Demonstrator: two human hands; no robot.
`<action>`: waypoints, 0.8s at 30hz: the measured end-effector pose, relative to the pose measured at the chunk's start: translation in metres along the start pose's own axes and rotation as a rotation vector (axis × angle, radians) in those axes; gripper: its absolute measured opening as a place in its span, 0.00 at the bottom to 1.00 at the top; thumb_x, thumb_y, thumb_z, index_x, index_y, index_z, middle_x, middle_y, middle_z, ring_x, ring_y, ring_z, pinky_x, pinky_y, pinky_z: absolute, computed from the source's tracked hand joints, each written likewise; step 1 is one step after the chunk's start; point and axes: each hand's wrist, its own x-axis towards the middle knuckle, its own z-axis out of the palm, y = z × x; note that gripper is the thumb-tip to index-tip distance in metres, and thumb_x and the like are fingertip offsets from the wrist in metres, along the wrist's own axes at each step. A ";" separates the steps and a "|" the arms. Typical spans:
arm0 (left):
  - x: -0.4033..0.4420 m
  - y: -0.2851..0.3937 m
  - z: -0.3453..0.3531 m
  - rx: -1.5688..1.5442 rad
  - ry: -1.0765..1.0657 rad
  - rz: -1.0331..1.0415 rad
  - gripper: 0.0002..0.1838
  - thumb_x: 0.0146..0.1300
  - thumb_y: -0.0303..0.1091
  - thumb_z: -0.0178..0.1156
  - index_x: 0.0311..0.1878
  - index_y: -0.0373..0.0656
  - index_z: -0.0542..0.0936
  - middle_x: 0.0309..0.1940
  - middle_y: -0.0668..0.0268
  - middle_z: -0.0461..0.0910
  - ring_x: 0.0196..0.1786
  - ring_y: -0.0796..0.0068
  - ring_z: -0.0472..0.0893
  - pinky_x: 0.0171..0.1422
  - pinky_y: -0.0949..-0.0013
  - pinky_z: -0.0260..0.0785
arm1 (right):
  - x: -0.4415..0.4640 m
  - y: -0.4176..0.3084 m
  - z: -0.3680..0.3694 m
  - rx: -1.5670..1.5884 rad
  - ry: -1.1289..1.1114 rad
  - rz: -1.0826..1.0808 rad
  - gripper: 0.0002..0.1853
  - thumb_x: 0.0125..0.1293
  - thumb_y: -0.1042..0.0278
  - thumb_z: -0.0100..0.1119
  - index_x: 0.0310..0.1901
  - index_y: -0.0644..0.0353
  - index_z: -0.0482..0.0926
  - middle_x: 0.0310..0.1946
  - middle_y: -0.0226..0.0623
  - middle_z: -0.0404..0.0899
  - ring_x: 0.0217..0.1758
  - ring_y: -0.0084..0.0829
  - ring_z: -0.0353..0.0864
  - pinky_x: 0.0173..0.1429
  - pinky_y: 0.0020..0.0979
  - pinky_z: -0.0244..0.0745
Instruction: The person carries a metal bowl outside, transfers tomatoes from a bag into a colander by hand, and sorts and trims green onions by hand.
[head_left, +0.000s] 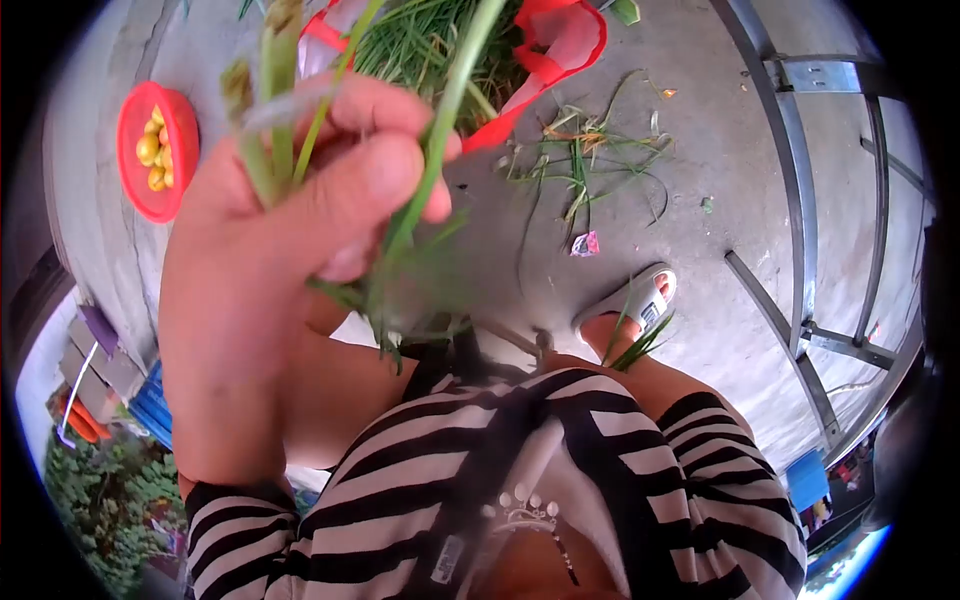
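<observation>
My left hand is raised close to the camera, its thumb and fingers closed on long green stalks. Thicker pale-green stem ends with brownish tips stick up between the fingers on its far side. Below the thumb, the leafy part of the bunch is smeared by motion. My right hand does not show; only the striped right sleeve is visible. Just beyond the left hand, a red-edged bag holds a heap of thin, grass-like greens.
Loose green trimmings and a small pink wrapper lie on the concrete floor. A red bowl with yellow fruits stands at left. My sandalled foot is nearby. A metal frame stands at right.
</observation>
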 end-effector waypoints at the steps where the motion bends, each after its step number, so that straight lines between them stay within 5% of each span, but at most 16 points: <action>1: -0.011 -0.002 0.003 0.018 0.037 0.000 0.12 0.70 0.40 0.58 0.45 0.39 0.75 0.30 0.68 0.75 0.22 0.89 0.60 0.25 0.81 0.48 | 0.000 0.001 0.001 -0.016 -0.006 0.002 0.21 0.60 0.51 0.62 0.51 0.55 0.84 0.47 0.44 0.86 0.49 0.44 0.85 0.51 0.46 0.78; 5: -0.056 -0.025 0.009 -0.006 0.176 0.070 0.15 0.68 0.42 0.61 0.42 0.39 0.75 0.29 0.67 0.75 0.22 0.88 0.61 0.25 0.81 0.49 | 0.023 -0.005 0.004 -0.117 -0.011 -0.006 0.22 0.60 0.51 0.63 0.51 0.55 0.84 0.47 0.45 0.85 0.49 0.44 0.85 0.52 0.46 0.78; 11: -0.130 -0.067 0.019 -0.142 0.146 0.066 0.09 0.71 0.33 0.58 0.47 0.36 0.77 0.32 0.72 0.78 0.23 0.90 0.62 0.27 0.83 0.53 | 0.080 -0.048 0.002 -0.418 0.046 -0.049 0.23 0.60 0.49 0.63 0.52 0.55 0.84 0.48 0.45 0.85 0.50 0.45 0.85 0.52 0.46 0.78; 15: -0.153 -0.103 0.029 -0.267 0.062 0.110 0.12 0.70 0.34 0.60 0.51 0.36 0.78 0.33 0.72 0.79 0.25 0.90 0.65 0.30 0.83 0.56 | 0.026 -0.058 -0.041 -0.542 0.427 -0.083 0.24 0.60 0.49 0.63 0.53 0.54 0.83 0.48 0.46 0.85 0.51 0.46 0.85 0.52 0.45 0.78; 17: -0.156 -0.113 0.035 -0.316 -0.005 0.134 0.13 0.70 0.35 0.62 0.51 0.37 0.79 0.34 0.72 0.80 0.27 0.90 0.67 0.29 0.83 0.56 | -0.073 -0.094 -0.060 0.009 0.971 -0.213 0.26 0.62 0.47 0.62 0.55 0.56 0.80 0.44 0.45 0.86 0.47 0.41 0.85 0.51 0.44 0.78; 19: -0.159 -0.116 0.037 -0.349 -0.081 0.146 0.12 0.69 0.35 0.62 0.50 0.39 0.80 0.35 0.71 0.81 0.27 0.91 0.68 0.28 0.84 0.56 | -0.174 -0.139 -0.062 0.420 1.247 -0.372 0.21 0.66 0.51 0.60 0.51 0.58 0.80 0.31 0.39 0.83 0.32 0.30 0.82 0.37 0.37 0.77; 21: -0.160 -0.115 0.039 -0.390 -0.170 0.145 0.10 0.69 0.36 0.63 0.48 0.41 0.80 0.36 0.71 0.81 0.28 0.91 0.69 0.27 0.84 0.56 | -0.280 -0.193 -0.026 0.946 1.309 -0.737 0.12 0.70 0.59 0.60 0.45 0.59 0.79 0.21 0.25 0.71 0.21 0.17 0.66 0.25 0.25 0.63; 22: -0.163 -0.114 0.041 -0.387 -0.218 0.151 0.10 0.69 0.36 0.63 0.48 0.42 0.80 0.36 0.71 0.81 0.28 0.91 0.69 0.27 0.84 0.57 | -0.305 -0.205 -0.010 1.073 1.360 -1.018 0.07 0.72 0.63 0.59 0.42 0.58 0.78 0.19 0.17 0.62 0.18 0.10 0.55 0.21 0.19 0.48; 24: -0.168 -0.110 0.046 -0.380 -0.314 0.167 0.09 0.69 0.36 0.63 0.47 0.43 0.80 0.36 0.72 0.81 0.28 0.91 0.70 0.27 0.84 0.58 | -0.350 -0.221 0.023 1.062 1.329 -1.361 0.06 0.72 0.66 0.59 0.41 0.58 0.77 0.18 0.17 0.61 0.17 0.11 0.54 0.20 0.20 0.46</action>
